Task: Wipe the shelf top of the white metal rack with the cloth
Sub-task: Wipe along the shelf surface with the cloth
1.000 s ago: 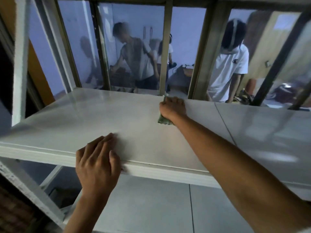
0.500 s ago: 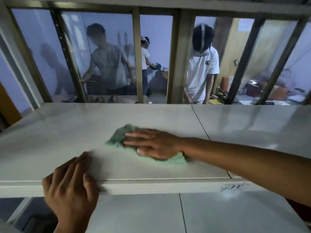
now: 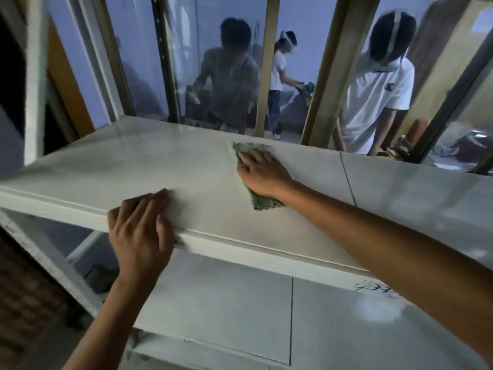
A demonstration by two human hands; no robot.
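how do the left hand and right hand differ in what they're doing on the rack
The right hand lies flat on the green cloth, pressing it to the shelf top; the left hand touches bare metal with no cloth. The right hand sits far in, toward the back of the shelf top; the left hand rests at the front edge, fingers laid over it. Both have their fingers extended, not curled, palm down.

- Setting: looks like a shared work or training room, not a home.
- White metal rack (image 3: 165, 166) with flat shelves, another shelf (image 3: 240, 297) below.
- Glass partition (image 3: 149, 62) in metal frames behind the rack.
- Beyond the glass: three people (image 3: 373, 94), two in head straps, bent over their own tasks.
- Brick wall (image 3: 24, 289) at lower left.
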